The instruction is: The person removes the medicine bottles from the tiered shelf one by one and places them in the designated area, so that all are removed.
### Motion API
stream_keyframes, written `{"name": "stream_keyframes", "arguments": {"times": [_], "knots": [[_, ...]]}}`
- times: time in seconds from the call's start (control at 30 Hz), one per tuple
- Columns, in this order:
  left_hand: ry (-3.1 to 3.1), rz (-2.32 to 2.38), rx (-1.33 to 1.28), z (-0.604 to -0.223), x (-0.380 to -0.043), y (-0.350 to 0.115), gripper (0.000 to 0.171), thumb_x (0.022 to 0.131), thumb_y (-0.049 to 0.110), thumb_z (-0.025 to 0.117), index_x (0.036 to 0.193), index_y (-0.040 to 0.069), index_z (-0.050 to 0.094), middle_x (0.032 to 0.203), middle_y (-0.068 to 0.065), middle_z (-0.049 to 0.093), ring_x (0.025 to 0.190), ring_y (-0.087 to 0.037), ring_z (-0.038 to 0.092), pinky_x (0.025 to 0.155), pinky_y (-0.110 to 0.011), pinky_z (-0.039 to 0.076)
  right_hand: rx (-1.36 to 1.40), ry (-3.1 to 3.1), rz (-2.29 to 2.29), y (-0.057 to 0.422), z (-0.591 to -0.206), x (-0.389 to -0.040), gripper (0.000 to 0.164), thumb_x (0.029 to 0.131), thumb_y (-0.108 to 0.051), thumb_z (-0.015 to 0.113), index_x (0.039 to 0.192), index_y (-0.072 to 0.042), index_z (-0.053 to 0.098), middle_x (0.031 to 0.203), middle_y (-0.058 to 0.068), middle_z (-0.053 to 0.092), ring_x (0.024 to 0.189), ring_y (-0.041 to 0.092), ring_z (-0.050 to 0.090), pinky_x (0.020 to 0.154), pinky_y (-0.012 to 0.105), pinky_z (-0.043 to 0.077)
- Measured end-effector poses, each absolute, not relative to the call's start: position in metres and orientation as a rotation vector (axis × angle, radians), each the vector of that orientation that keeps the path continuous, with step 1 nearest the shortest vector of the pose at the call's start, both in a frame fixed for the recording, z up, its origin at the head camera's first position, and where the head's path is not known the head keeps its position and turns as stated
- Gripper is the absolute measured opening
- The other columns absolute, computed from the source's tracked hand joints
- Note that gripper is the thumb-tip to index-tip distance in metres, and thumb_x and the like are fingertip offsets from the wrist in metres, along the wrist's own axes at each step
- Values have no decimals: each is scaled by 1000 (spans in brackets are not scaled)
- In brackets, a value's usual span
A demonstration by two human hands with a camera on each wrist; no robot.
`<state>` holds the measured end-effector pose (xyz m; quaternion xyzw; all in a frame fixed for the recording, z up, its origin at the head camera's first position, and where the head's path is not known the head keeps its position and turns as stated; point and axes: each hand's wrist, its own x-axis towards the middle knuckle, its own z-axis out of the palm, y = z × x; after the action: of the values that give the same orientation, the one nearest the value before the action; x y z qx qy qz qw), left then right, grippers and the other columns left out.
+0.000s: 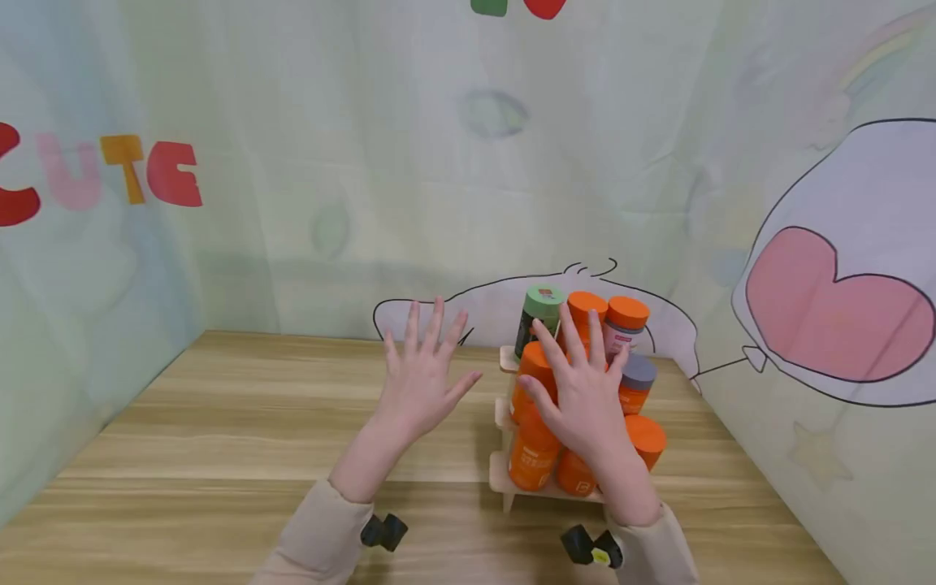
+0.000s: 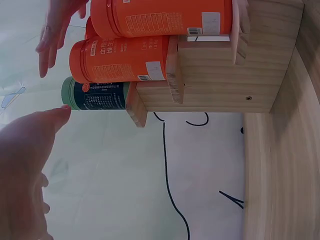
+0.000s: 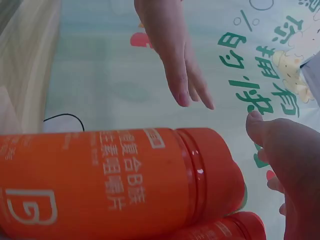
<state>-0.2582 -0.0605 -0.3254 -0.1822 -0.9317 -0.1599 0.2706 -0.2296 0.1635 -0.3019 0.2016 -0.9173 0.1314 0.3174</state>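
Bottles (image 1: 531, 461) stand in three rising rows on a stepped wooden rack (image 1: 500, 478) toward the right of the table (image 1: 256, 455), as the head view shows. Most have orange caps; a green bottle (image 1: 543, 304) stands at the far left of the top row, and a grey-capped bottle (image 1: 636, 375) at the right of the middle row. The left hand (image 1: 420, 382) is raised over the table, left of the rack, fingers straight and spread wide, holding nothing. The right hand (image 1: 588, 398) is spread just as wide in front of the bottles, hiding several of them, and likewise holds nothing. Beyond is a printed curtain (image 1: 329, 203). In the left wrist view, the rack shows from its side, bottles upright on the steps; the left thumb overlaps the green bottle's cap only by line of sight. In the right wrist view, an orange bottle with white lettering is nearest, the right thumb is apart from its cap, and the left hand is farther left.
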Motion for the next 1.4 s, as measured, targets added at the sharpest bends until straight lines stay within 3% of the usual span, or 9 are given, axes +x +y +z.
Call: {"name": "stream_keyframes", "arguments": {"times": [0.27, 0.37, 0.5, 0.63, 0.7, 0.77, 0.9, 1.07, 1.4], "knots": [[-2487, -711, -484, -325, -263, -55, 79, 96, 48, 54, 158, 19, 14, 165, -11, 8, 151, -39, 6, 114, -71, 11, 638, -2208, 483, 184, -299, -231, 64, 99, -58, 40, 142, -11, 50, 157, 15, 34, 147, 43, 17, 108, 77, 13], [-2417, -855, -516, -326, -268, -51, 75, 97, 43, 56, 157, 15, 20, 163, -13, 18, 149, -38, 18, 115, -67, 18, 702, -2056, 574, 195, -296, -233, 53, 100, -45, 50, 129, -2, 58, 145, 21, 48, 140, 46, 32, 111, 69, 23], [-2290, -1041, -571, -327, -277, -46, 67, 96, 35, 59, 151, 7, 34, 154, -16, 37, 141, -38, 36, 114, -61, 28, 763, -1912, 700, 213, -291, -234, 30, 90, -12, 67, 116, 3, 64, 129, 23, 59, 128, 43, 47, 117, 44, 31], [-2183, -1175, -608, -325, -287, -42, 60, 95, 29, 62, 145, 2, 43, 145, -17, 48, 134, -36, 45, 112, -54, 36, 752, -1871, 789, 231, -287, -234, 33, 79, 9, 70, 111, 4, 65, 117, 21, 65, 118, 24, 56, 109, 20, 35], [-2144, -1238, -623, -323, -291, -40, 57, 94, 25, 64, 142, 1, 45, 142, -17, 51, 131, -34, 47, 110, -52, 39, 731, -1867, 834, 239, -286, -234, 34, 77, 12, 69, 111, 6, 65, 113, 21, 66, 115, 11, 57, 103, 15, 37], [-2123, -1306, -641, -321, -294, -38, 57, 93, 22, 66, 142, 1, 46, 141, -17, 52, 129, -34, 49, 109, -51, 40, 710, -1861, 891, 248, -288, -234, 32, 79, 13, 68, 111, 7, 65, 111, 9, 68, 113, 0, 54, 98, 12, 39], [-2130, -1415, -668, -317, -298, -33, 56, 94, 24, 65, 143, 4, 46, 141, -15, 52, 129, -33, 48, 109, -52, 40, 690, -1843, 1052, 263, -290, -237, 27, 83, 15, 63, 110, 12, 62, 108, -6, 65, 108, -1, 55, 93, 11, 44], [-2145, -1548, -681, -313, -304, -24, 59, 93, 25, 66, 145, 7, 44, 145, -12, 49, 132, -29, 46, 110, -51, 39, 541, -1931, 1276, 276, -293, -240, 22, 91, 11, 57, 110, 3, 63, 104, -8, 63, 102, 5, 57, 89, 9, 47], [-2188, -1909, -787, -308, -326, -14, 68, 94, 24, 65, 152, 12, 32, 155, -11, 38, 141, -29, 39, 114, -50, 35, 375, -2079, 1738, 306, -316, -260, 15, 100, -12, 54, 112, -16, 62, 104, -14, 63, 95, 1, 58, 84, 9, 49]]}}
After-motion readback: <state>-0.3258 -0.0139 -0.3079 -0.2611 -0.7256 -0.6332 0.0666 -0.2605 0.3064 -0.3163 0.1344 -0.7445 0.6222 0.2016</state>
